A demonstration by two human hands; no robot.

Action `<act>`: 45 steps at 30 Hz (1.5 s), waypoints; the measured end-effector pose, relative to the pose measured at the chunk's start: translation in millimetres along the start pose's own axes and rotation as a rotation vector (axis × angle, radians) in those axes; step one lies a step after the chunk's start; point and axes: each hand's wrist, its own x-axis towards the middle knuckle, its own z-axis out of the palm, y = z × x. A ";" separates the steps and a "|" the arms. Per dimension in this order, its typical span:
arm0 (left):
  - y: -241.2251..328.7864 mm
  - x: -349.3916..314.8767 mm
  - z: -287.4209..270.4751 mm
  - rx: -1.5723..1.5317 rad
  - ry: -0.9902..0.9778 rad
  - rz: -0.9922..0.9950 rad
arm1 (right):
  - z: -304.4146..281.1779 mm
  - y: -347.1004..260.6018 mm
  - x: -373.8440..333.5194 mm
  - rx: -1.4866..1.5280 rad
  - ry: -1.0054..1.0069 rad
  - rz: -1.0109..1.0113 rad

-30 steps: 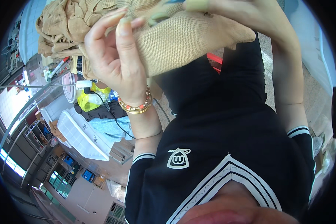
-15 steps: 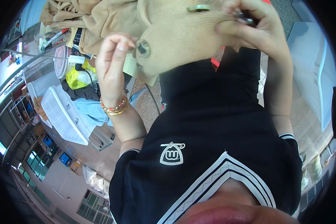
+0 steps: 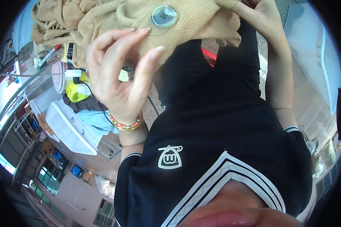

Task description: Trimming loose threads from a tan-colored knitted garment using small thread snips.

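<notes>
A beige knitted garment (image 3: 193, 32) is spread between my hands at the top of the view. A round grey-blue button (image 3: 164, 16) sits on its surface. My left hand (image 3: 121, 68) is just below the button, thumb and forefinger apart in front of the knit, with no object visible between them. Whether those fingertips touch the fabric is unclear. My right hand (image 3: 254, 15) grips the garment on the other side, its fingers partly cut off by the upper edge. Anything else in that hand is hidden.
More beige knit (image 3: 60, 22) is bunched at the upper left. Below it are a white plug adapter (image 3: 72, 74) with a cable, a yellow bag (image 3: 76, 91), light-blue cloth (image 3: 93, 119) and a white plastic lid (image 3: 70, 128). A translucent bin (image 3: 310, 49) stands at the right.
My left hand has moved right and its pinched fingers have spread. The garment has been turned and lifted, so the button now faces up more fully. My right hand has shifted slightly upward.
</notes>
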 end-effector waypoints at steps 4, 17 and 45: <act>5.7 8.0 13.9 0.041 -0.002 0.044 | 26.5 -64.8 -4.3 -0.583 -0.020 0.191; 1.3 19.9 24.8 0.004 0.065 -0.024 | 40.2 -13.2 13.5 -0.394 -0.192 -0.199; -8.4 38.5 31.5 -0.126 0.077 0.029 | 44.8 -21.5 21.8 -0.298 -0.065 0.352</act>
